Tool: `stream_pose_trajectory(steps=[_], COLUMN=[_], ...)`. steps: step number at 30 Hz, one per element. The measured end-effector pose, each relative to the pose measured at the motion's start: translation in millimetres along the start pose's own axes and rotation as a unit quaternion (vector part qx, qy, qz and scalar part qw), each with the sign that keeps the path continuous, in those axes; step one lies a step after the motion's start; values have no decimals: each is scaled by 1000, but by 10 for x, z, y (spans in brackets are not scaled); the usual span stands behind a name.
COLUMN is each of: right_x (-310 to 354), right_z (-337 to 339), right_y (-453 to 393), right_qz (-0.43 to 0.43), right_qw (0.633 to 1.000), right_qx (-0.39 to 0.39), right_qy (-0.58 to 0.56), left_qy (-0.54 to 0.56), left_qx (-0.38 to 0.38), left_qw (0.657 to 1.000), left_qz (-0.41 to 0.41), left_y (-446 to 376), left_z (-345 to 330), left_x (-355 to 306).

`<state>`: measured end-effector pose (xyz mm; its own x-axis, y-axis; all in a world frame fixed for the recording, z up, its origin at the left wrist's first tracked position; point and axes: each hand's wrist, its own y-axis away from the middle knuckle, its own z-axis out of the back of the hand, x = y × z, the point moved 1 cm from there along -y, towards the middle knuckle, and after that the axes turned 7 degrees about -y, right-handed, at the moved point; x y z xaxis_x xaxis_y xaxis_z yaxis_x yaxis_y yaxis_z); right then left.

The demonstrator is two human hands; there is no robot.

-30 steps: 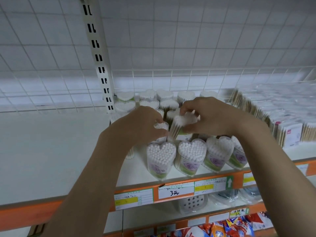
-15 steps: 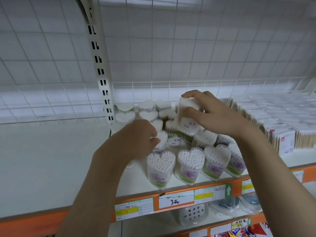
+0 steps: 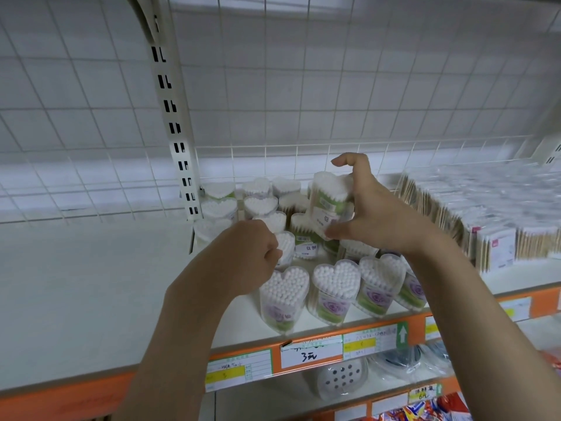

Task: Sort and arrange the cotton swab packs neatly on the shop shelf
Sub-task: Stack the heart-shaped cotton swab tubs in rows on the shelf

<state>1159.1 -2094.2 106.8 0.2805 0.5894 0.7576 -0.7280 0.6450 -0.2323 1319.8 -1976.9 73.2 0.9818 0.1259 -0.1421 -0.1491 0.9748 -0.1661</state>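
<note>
Right hand (image 3: 376,214) gripping raised pack (image 3: 329,205), long axis near upright, above back rows; left hand (image 3: 246,256), lower, fingers curled against another pack (image 3: 285,247).

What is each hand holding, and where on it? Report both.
The right hand holds a lifted cotton swab pack by its sides, thumb low, fingers high. The left hand curls against another pack; its grip is hidden.
</note>
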Motion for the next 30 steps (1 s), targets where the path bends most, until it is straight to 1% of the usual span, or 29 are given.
stream_pose_trajectory(steps=[3,6,12,20,25,28,30], right_x=[12,10,-23,-27,-36,-1,27], right_z=[-13,-28,-47,-109,-32,29,67], right_y=[14,15,-20,-52,-59,-66,-71], right_qz=[3,12,30,15,-10,2,10], right_qw=[1000,999,999,1000,1000,999,999], right_qx=[-25,-34,-21,0,10,8,24], right_qy=[-3,-15,-28,13,17,33,45], left_qy=[7,18,19,38,39,32,29], left_qx=[-4,-9,-14,-24,-26,-23,-19], left_qw=[1000,1000,1000,999,999,999,999], left_qz=[1,8,2,11,6,5,5], left_y=[10,9,9,32,23,13,13], left_z=[-16,-29,-46,-84,-92,-85,-74], left_x=[8,19,36,53,62,62,59])
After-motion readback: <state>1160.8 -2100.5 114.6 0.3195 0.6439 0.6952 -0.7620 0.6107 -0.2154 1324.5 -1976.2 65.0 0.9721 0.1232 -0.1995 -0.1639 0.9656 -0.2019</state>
